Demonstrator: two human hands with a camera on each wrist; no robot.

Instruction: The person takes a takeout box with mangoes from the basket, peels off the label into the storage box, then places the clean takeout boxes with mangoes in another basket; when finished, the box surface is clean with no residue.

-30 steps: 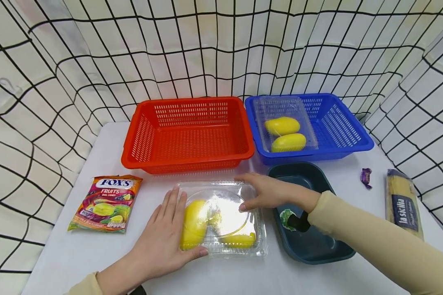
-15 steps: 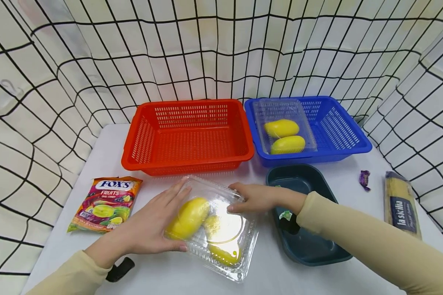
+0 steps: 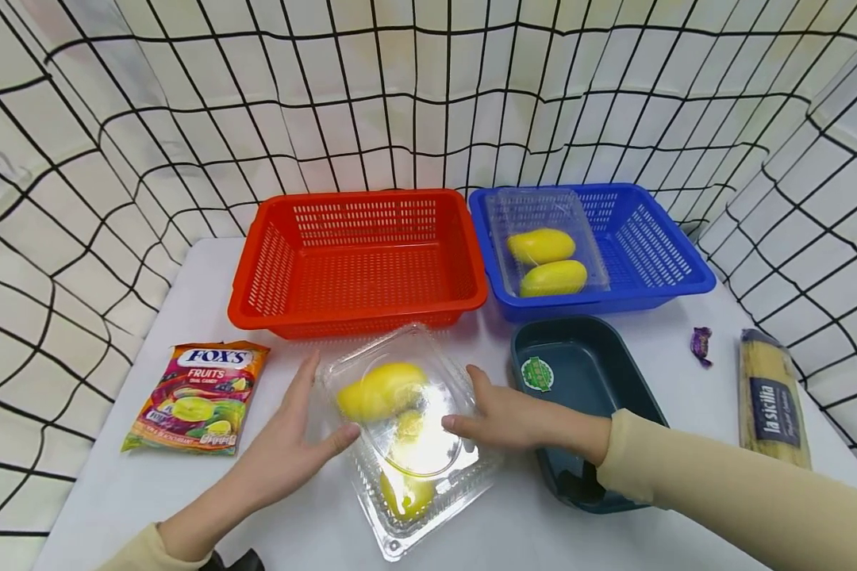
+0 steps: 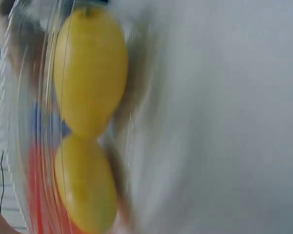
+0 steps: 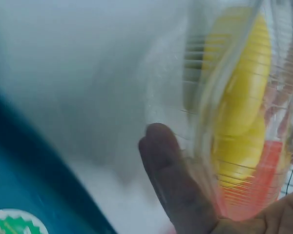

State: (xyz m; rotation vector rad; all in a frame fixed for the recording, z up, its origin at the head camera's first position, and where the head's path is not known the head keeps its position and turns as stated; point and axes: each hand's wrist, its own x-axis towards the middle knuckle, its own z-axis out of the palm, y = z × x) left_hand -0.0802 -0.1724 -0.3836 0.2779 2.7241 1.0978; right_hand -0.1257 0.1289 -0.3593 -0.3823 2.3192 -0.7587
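A clear plastic clamshell box (image 3: 371, 476) with yellow mangoes (image 3: 384, 391) inside lies turned at an angle in front of the baskets. My right hand (image 3: 507, 416) grips its right side, thumb over the lid; in the right wrist view its fingers (image 5: 173, 170) lie along the box's wall. On the opposite side my left hand (image 3: 289, 452) stands with fingers straight and thumb pointing at the box; whether it touches is unclear. Two mangoes (image 4: 90, 73) show through the plastic in the left wrist view. Glare hides part of the lid.
Behind stand a red basket (image 3: 357, 317) and a blue basket (image 3: 657, 293) holding another clear box of mangoes (image 3: 553, 277). A dark teal tub (image 3: 614, 373) sits right of the box. A candy bag (image 3: 196, 396), a wrapped sweet (image 3: 701, 346) and a pasta pack (image 3: 773, 404) lie at the sides.
The box has turned from square-on, first one way, then to its present opposite slant. My left hand has drawn back from its lid; my right hand has stayed at the right side.
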